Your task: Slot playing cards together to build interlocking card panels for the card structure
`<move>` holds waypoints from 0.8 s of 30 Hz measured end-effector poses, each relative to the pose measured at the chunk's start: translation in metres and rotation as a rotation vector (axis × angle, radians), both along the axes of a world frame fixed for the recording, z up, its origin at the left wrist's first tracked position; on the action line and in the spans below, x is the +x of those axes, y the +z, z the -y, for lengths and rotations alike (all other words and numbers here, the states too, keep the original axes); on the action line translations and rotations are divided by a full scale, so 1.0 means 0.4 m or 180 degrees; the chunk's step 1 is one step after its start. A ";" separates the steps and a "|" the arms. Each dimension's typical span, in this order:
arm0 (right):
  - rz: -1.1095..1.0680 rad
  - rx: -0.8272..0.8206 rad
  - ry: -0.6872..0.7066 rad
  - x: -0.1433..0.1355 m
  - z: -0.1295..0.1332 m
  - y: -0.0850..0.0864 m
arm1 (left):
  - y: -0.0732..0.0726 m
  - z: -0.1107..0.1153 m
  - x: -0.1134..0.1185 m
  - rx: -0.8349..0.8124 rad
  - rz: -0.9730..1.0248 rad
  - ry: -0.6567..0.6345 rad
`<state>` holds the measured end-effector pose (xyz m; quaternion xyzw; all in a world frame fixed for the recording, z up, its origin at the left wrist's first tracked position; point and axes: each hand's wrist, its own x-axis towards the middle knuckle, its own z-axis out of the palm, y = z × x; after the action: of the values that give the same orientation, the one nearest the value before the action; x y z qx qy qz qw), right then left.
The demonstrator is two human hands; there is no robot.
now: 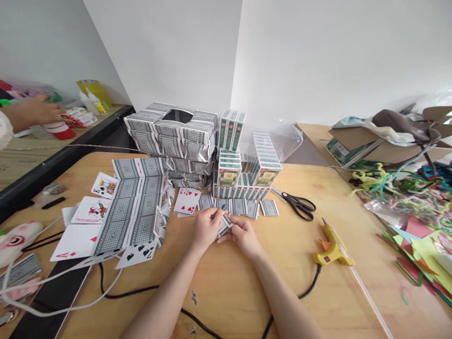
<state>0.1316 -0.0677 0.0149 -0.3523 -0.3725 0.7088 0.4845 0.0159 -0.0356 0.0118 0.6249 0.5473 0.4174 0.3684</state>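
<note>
Left hand (pixel 205 229) and right hand (pixel 243 235) together pinch a small folded grey-patterned playing card (pixel 224 224) above the wooden bench (pixel 226 287), near yellow glue gun (pixel 332 247).

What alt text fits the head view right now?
Both hands, left hand and right hand, hold a folded card over a wooden table. Behind it stand a card box and stacked decks; scissors and a glue gun lie to the right.
</note>
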 end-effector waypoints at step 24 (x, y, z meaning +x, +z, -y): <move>0.0996 0.0042 -0.1089 0.017 -0.023 -0.027 | -0.001 -0.003 0.011 -0.0296 0.0991 -0.0063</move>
<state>0.1384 -0.0585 0.0042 -0.5127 -0.3825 0.5506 0.5363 0.0204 -0.0346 0.0113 0.5402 0.4962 0.4798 0.4815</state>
